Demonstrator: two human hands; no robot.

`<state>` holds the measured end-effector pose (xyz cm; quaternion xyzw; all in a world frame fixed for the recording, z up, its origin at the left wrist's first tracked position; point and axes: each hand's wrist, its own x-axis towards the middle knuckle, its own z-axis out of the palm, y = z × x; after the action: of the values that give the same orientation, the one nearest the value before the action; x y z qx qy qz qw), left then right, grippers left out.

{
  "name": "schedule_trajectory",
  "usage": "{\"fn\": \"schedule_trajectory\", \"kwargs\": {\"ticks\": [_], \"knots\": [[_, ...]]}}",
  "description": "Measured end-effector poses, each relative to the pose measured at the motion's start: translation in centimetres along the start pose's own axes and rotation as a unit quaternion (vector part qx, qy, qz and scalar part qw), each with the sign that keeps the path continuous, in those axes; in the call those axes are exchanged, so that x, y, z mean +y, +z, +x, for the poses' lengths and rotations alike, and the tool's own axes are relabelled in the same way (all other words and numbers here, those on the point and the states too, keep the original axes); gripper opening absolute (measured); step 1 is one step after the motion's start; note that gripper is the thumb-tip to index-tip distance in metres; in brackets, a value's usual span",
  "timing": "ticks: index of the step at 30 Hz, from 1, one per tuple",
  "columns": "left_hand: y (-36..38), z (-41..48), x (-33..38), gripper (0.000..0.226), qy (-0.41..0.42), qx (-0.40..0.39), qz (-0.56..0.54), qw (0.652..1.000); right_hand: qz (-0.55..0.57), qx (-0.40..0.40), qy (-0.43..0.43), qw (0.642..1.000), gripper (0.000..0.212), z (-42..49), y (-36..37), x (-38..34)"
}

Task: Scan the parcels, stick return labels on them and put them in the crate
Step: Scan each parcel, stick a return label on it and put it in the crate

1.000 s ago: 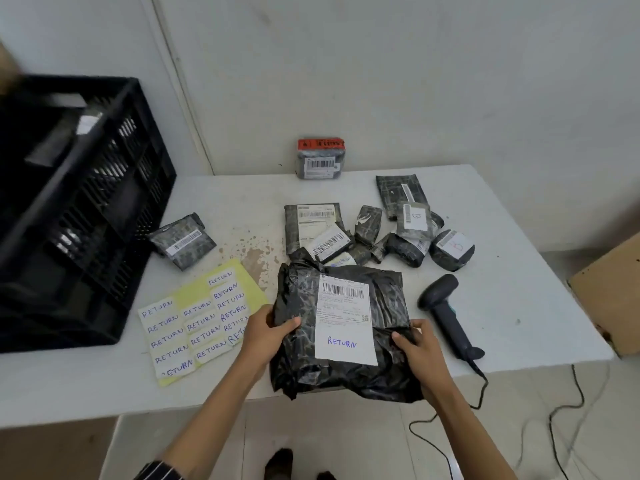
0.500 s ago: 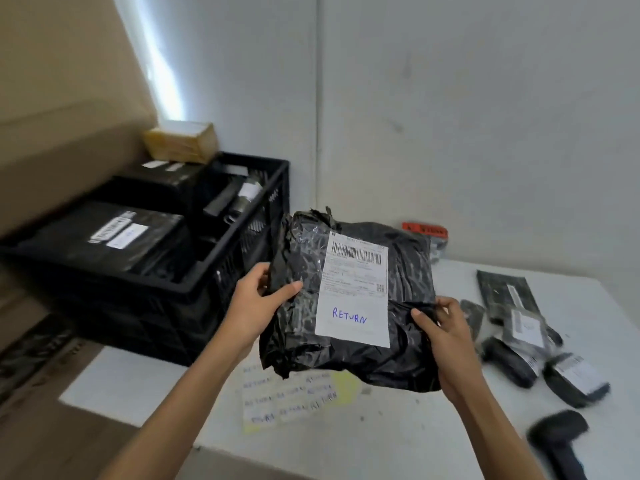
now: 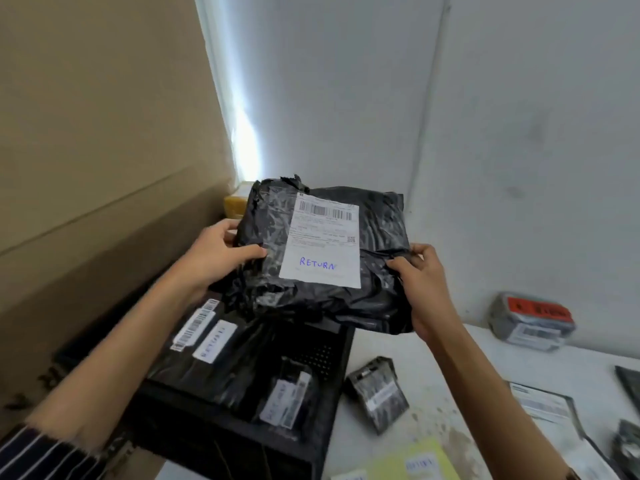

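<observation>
Black polythene of the parcel [image 3: 379,237] is gripped at opposite edges. The fingers [image 3: 251,252] of the left hand [image 3: 220,252] curl round the left edge, thumb on top. Those of the right hand [image 3: 420,289] pinch the right edge. Between the fingers, the RETURN label [image 3: 322,244] faces up. Below the fingers lies the crate [image 3: 225,441], with labelled parcels [image 3: 221,362] already inside. The parcel should be lowered flat onto these, label uppermost, and released only once supported. Half a second ago it was held beside the crate, over the bench [image 3: 450,358]; it has since been carried above the crate.
</observation>
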<state>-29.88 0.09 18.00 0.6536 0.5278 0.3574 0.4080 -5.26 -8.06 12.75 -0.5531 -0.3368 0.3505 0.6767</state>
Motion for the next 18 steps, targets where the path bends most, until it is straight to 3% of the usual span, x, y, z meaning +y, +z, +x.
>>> {"fn": "schedule_trajectory", "kwargs": {"ticks": [4, 8, 14, 18], "knots": [[-5.2, 3.5, -2.7, 0.055, -0.017, 0.04, 0.07, 0.997, -0.011, -0.041, 0.026, 0.999, 0.018, 0.7, 6.2, 1.3], [-9.0, 3.9, -6.2, 0.046, -0.027, 0.053, 0.156, 0.986, -0.061, -0.077, 0.078, 0.992, 0.021, -0.6, 11.2, 3.8], [-11.3, 2.3, -9.1, 0.051, -0.05, 0.024, 0.35, 0.935, -0.065, -0.106, 0.145, 0.982, 0.019, -5.0, 14.8, 6.8], [-11.1, 0.7, -9.9, 0.057, -0.067, 0.018, 0.439, 0.896, -0.177, -0.161, 0.095, 0.966, 0.025, -6.2, 14.7, 7.8]]}}
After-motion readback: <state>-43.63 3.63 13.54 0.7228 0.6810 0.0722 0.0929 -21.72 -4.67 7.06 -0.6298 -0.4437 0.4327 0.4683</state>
